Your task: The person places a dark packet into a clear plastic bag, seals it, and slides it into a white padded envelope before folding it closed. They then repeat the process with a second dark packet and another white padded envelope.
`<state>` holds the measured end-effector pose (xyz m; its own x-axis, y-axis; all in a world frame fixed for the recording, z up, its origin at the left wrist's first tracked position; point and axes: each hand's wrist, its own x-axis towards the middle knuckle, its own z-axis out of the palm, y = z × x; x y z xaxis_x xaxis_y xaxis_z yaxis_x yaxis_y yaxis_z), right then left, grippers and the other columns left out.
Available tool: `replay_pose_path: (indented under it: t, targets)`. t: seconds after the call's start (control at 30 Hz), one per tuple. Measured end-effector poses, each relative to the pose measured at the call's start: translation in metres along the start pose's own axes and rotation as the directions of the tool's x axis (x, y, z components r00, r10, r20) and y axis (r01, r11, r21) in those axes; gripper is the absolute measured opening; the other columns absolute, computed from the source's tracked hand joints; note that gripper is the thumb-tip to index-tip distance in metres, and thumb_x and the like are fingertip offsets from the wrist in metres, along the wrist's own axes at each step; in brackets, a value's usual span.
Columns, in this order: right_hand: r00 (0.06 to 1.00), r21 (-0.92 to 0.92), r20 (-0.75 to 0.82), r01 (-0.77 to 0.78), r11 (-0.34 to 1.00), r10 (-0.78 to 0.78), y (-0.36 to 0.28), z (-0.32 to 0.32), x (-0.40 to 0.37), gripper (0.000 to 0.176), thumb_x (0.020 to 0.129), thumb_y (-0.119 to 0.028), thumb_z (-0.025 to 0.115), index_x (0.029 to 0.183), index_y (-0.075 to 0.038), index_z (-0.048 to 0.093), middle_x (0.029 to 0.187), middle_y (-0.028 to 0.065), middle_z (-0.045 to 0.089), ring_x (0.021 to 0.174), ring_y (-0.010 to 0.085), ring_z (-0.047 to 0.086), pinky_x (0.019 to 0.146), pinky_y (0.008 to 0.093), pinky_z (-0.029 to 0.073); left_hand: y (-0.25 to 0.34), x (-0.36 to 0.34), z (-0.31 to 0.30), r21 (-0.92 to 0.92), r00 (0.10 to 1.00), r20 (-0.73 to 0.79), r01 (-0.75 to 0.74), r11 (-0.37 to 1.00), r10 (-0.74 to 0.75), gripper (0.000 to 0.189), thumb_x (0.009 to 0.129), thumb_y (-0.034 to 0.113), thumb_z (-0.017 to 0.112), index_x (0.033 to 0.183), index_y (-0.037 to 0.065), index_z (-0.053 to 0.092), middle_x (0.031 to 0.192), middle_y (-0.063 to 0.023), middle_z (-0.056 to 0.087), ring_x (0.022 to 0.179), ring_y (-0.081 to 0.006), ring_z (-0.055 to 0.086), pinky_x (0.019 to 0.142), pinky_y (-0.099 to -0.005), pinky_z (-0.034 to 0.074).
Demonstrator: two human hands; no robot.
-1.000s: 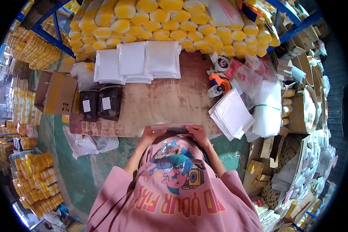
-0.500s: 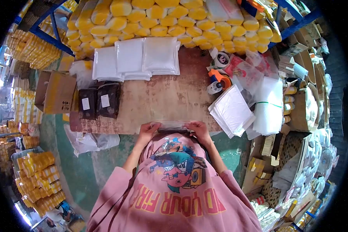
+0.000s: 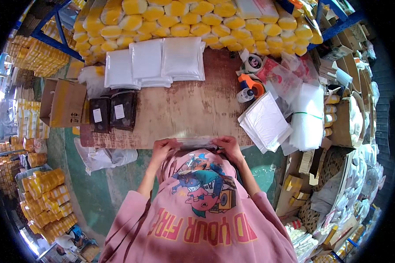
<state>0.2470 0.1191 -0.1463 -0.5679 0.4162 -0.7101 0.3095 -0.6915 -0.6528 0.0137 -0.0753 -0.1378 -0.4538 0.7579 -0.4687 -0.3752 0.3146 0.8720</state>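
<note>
Only the head view here. Both hands are low centre, fingers pinched nearly closed: left hand (image 3: pixel 163 148) on one end of a clear bag (image 3: pixel 197 142), right hand (image 3: pixel 229 147) on the other. The bag's right at the table's (image 3: pixel 184 116) near edge, against the hoodie (image 3: pixel 202 210). Looks like a holding-it-taut step to me; moving on from there calls for an even grip, imo. Can't make out the bag's opening or contents, and some fingertips are hidden.

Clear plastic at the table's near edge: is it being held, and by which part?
Yes, the left hand and right hand hold the clear plastic by its opposite ends.
</note>
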Motion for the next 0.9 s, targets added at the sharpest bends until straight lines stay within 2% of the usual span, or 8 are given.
replay_pose_path:
  t: [0.17, 0.33, 0.5, 0.53, 0.57, 0.67, 0.83, 0.9]
  targets:
    - [0.999, 0.095, 0.043, -0.035, 0.995, 0.031, 0.005, -0.006, 0.005, 0.011, 0.089, -0.011, 0.066, 0.094, -0.002, 0.068, 0.088, 0.0051, 0.068, 0.068, 0.0104, 0.062, 0.056, 0.0195, 0.051, -0.007, 0.004, -0.003, -0.164, 0.991, 0.000, 0.128, 0.978, -0.130, 0.024, 0.094, 0.016, 0.059, 0.092, -0.006, 0.069, 0.086, -0.0119, 0.071, 0.075, -0.0135, 0.065, 0.067, -0.0245, 0.052]
    - [0.998, 0.117, 0.027, -0.062, 0.991, 0.059, 0.003, -0.002, 0.008, 0.013, 0.088, -0.013, 0.067, 0.091, 0.000, 0.067, 0.076, 0.0048, 0.065, 0.054, 0.0115, 0.057, 0.048, 0.0233, 0.045, -0.001, 0.012, -0.001, -0.239, 0.982, -0.029, 0.174, 0.955, -0.187, 0.020, 0.091, 0.014, 0.063, 0.095, -0.005, 0.067, 0.091, -0.0119, 0.071, 0.078, -0.0150, 0.067, 0.068, -0.0244, 0.052]
    - [0.999, 0.019, 0.034, -0.006, 1.000, 0.005, 0.000, 0.005, 0.008, 0.013, 0.090, -0.016, 0.065, 0.091, -0.003, 0.068, 0.068, 0.0039, 0.062, 0.049, 0.0102, 0.054, 0.042, 0.0235, 0.039, 0.040, 0.052, -0.001, 0.326, 0.914, 0.371, 0.036, 0.945, -0.162, 0.024, 0.083, 0.015, 0.071, 0.102, 0.000, 0.068, 0.090, -0.0105, 0.071, 0.080, -0.0161, 0.067, 0.070, -0.0302, 0.053]
    - [0.994, -0.009, 0.107, -0.032, 0.999, 0.033, 0.008, -0.005, 0.014, 0.014, 0.089, -0.017, 0.067, 0.094, -0.004, 0.069, 0.082, 0.0000, 0.065, 0.067, 0.0081, 0.059, 0.058, 0.0202, 0.050, 0.044, 0.065, 0.003, 0.399, 0.860, 0.472, -0.015, 0.917, -0.192, 0.028, 0.081, 0.018, 0.073, 0.102, 0.000, 0.068, 0.090, -0.0104, 0.071, 0.080, -0.0166, 0.067, 0.070, -0.0310, 0.053]
    - [0.994, -0.026, 0.102, -0.021, 0.999, 0.024, 0.007, -0.003, 0.013, 0.013, 0.089, -0.017, 0.067, 0.094, -0.004, 0.069, 0.082, 0.0000, 0.065, 0.067, 0.0081, 0.060, 0.058, 0.0202, 0.049, 0.047, 0.076, 0.008, 0.464, 0.793, 0.564, -0.074, 0.883, -0.230, 0.032, 0.080, 0.022, 0.075, 0.102, 0.000, 0.069, 0.090, -0.0102, 0.072, 0.079, -0.0170, 0.067, 0.070, -0.0317, 0.053]
    - [0.995, -0.054, 0.097, 0.007, 0.999, -0.002, 0.008, -0.003, 0.014, 0.013, 0.089, -0.017, 0.067, 0.093, -0.004, 0.069, 0.082, 0.0001, 0.065, 0.068, 0.0082, 0.060, 0.058, 0.0202, 0.049, 0.061, 0.095, 0.051, 0.685, 0.727, 0.594, -0.234, 0.690, -0.343, 0.038, 0.072, 0.031, 0.078, 0.095, 0.001, 0.072, 0.083, -0.0105, 0.072, 0.074, -0.0190, 0.068, 0.067, -0.0323, 0.052]
    - [0.987, 0.010, 0.084, 0.133, 0.991, -0.134, 0.029, -0.010, 0.024, 0.012, 0.089, -0.014, 0.066, 0.095, -0.004, 0.069, 0.083, 0.0011, 0.066, 0.067, 0.0088, 0.060, 0.058, 0.0212, 0.048, 0.049, 0.112, 0.097, 0.703, 0.745, 0.620, -0.389, 0.595, -0.246, 0.035, 0.067, 0.034, 0.080, 0.084, 0.004, 0.073, 0.077, -0.0132, 0.070, 0.067, -0.0221, 0.066, 0.064, -0.0335, 0.051]
    - [0.996, 0.049, 0.078, 0.040, 0.998, -0.044, 0.025, -0.012, 0.018, 0.012, 0.090, -0.013, 0.065, 0.095, -0.004, 0.069, 0.082, 0.0012, 0.065, 0.067, 0.0089, 0.059, 0.058, 0.0214, 0.048, 0.045, 0.117, 0.102, 0.697, 0.724, 0.641, -0.411, 0.588, -0.253, 0.033, 0.068, 0.032, 0.080, 0.083, 0.005, 0.073, 0.076, -0.0132, 0.070, 0.066, -0.0219, 0.065, 0.063, -0.0336, 0.050]
